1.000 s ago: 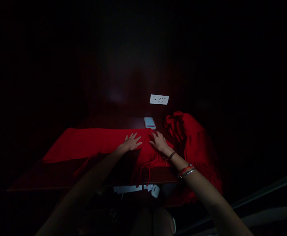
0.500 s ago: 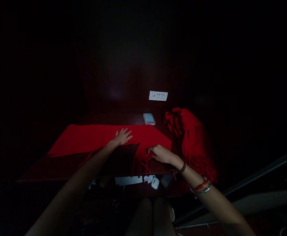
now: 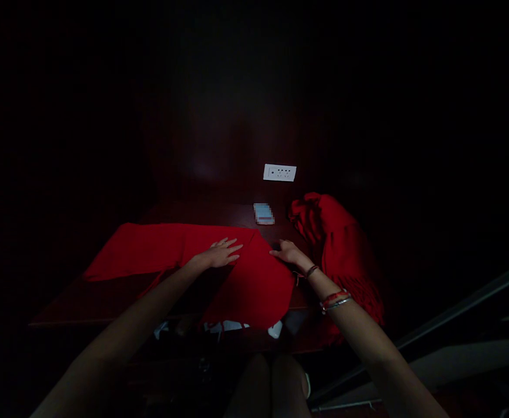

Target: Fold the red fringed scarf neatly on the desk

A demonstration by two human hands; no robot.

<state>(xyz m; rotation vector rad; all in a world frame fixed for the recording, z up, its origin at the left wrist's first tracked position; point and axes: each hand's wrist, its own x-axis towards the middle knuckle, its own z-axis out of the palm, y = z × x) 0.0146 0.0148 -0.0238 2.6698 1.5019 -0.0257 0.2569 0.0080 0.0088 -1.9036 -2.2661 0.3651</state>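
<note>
The room is very dim, and the outer parts of the view sink into black. A dark, reddish-brown wall [image 3: 237, 130] stands behind the desk [image 3: 226, 213], with a faint, hazy sheen near its middle. On it sits 1 white socket plate [image 3: 280, 172], wider than tall, with small dark holes. The desk has the same deep reddish tone, and its front edge catches a thin line of light at left. At lower right, 1 pale strip [image 3: 463, 316] slants upward to the right; what it belongs to is unclear.

Left fingers [image 3: 232, 249] rest on a red cloth [image 3: 254, 284].
</note>
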